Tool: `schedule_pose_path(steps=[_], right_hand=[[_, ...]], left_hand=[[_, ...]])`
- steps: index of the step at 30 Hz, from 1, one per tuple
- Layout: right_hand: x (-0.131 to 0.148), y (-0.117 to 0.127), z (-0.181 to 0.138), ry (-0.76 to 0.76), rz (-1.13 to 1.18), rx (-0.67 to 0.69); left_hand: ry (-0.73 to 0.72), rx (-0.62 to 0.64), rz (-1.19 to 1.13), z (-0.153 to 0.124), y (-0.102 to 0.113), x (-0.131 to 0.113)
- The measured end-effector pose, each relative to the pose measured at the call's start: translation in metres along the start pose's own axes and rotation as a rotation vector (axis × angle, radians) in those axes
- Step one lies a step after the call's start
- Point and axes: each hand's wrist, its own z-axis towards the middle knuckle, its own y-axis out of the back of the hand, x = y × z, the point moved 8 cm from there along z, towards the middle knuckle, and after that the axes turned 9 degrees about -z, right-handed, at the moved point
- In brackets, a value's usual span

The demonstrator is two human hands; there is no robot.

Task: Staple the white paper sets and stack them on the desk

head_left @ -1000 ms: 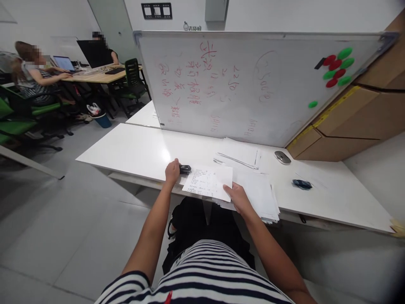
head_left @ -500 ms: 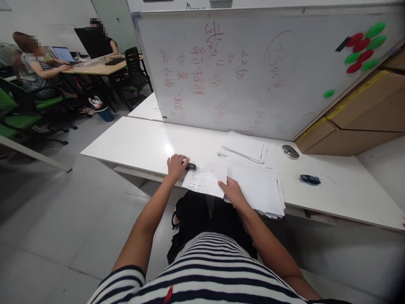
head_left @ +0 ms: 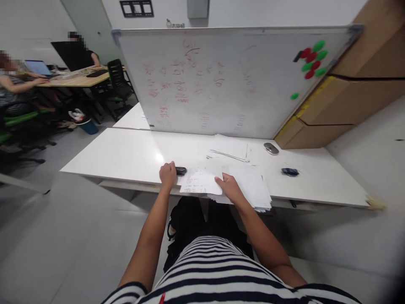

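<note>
My left hand point(head_left: 167, 174) is closed over the left end of a small black stapler point(head_left: 181, 171), which lies on the white desk. The stapler's right end pokes out beside the fingers and meets the upper left part of a sheet of paper point(head_left: 202, 182). Writing shows on this sheet. My right hand point(head_left: 230, 188) pinches the sheet's right edge, thumb on top. Right of the sheet, partly behind my right hand, lies a stack of papers point(head_left: 253, 185) near the desk's front edge.
More papers point(head_left: 229, 147) lie farther back on the desk point(head_left: 126, 152). A computer mouse point(head_left: 271, 148) and a dark blue crumpled item point(head_left: 290, 172) are at right. A whiteboard point(head_left: 228, 109) stands along the back, cardboard boxes point(head_left: 357, 101) at right. Two people sit at another table.
My left hand has closed from loosely spread fingers into a tighter grip on the stapler. The right hand still holds the sheet. The whole view has shifted to the right.
</note>
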Motion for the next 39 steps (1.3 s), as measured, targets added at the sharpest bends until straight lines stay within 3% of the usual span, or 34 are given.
schedule_pose_path(steps=[4,7,10,13,15,18,20,22,25,28,31,35,39], right_hand=[[-0.01,0.076,-0.008,0.004,0.134,-0.215],[-0.039,0.135,-0.023,-0.016,0.214,-0.44],[-0.08,0.16,-0.036,-0.164,0.167,-0.481],[-0.106,0.152,-0.041,-0.263,0.143,-0.353],[-0.11,0.143,-0.041,-0.272,0.109,-0.299],[-0.1,0.129,-0.037,-0.25,-0.178,-0.245],[-0.088,0.129,-0.034,-0.198,-0.477,-0.302],[-0.078,0.137,-0.034,-0.146,-0.711,-0.444],[-0.091,0.157,-0.032,-0.208,-0.749,-0.58],[-0.128,0.16,-0.021,-0.332,-0.522,-0.428],[-0.145,0.145,-0.014,-0.341,-0.503,-0.285],[-0.146,0.133,-0.017,-0.315,-0.657,-0.298],[-0.141,0.135,-0.016,-0.355,-0.795,-0.232]], left_hand=[[0.06,-0.095,0.037,0.001,-0.001,0.0],[0.044,-0.092,0.013,0.003,-0.003,-0.002],[0.025,-0.125,-0.041,0.001,0.001,-0.003],[-0.074,-0.276,-0.174,-0.014,0.013,-0.015],[-0.199,-0.293,-0.356,-0.032,0.013,-0.035],[-0.249,-0.084,-0.745,-0.059,-0.012,-0.07],[-0.096,0.144,-0.952,-0.073,-0.043,-0.089],[0.094,0.334,-1.064,-0.087,-0.073,-0.103],[0.232,0.509,-1.043,-0.1,-0.098,-0.117],[0.217,0.566,-0.902,-0.109,-0.104,-0.125],[0.147,0.582,-0.802,-0.12,-0.105,-0.131],[0.001,0.526,-0.687,-0.135,-0.104,-0.137],[-0.017,0.511,-0.653,-0.127,-0.103,-0.136]])
